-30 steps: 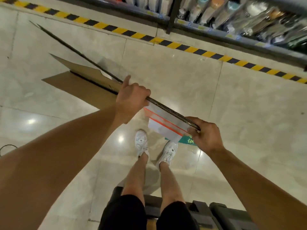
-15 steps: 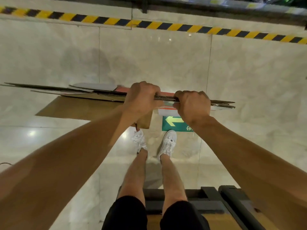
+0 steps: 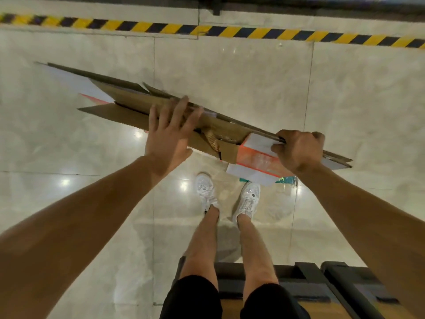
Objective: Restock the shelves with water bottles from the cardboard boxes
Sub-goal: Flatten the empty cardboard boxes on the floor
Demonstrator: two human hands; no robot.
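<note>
The box (image 3: 174,120) is empty and flattened, held in the air above the floor (image 3: 230,77), roughly level with the person's waist and tilted so its left end sits higher in view than its right. No water bottles show in this view; the shelf base is only a dark strip beyond the striped tape (image 3: 230,31) at the top edge.

The right hand (image 3: 299,150) grips the right end of the box, fingers (image 3: 318,135) curled over the top edge and thumb against the white and orange printed face. The left hand (image 3: 170,132) lies flat on the brown panel near the middle, fingers spread and straight, pressing rather than gripping.

The step in hand appears to be collapsing the emptied box for disposal, so this box is likely finished and the restocking can move to the next 1.

To do the step well:
- Keep the right-hand grip firm as the anchor, since it alone carries the weight.
- Press with the left palm along the fold lines, so the loose flaps (image 3: 110,111) lie flat.
- Watch the torn serrated edge and the hanging strip of tape (image 3: 212,140); both can catch on skin.
- Keep the long left end clear of the shelf.
- The cart (image 3: 322,286) stands directly behind the feet (image 3: 227,194), so a step back should be checked first.
</note>
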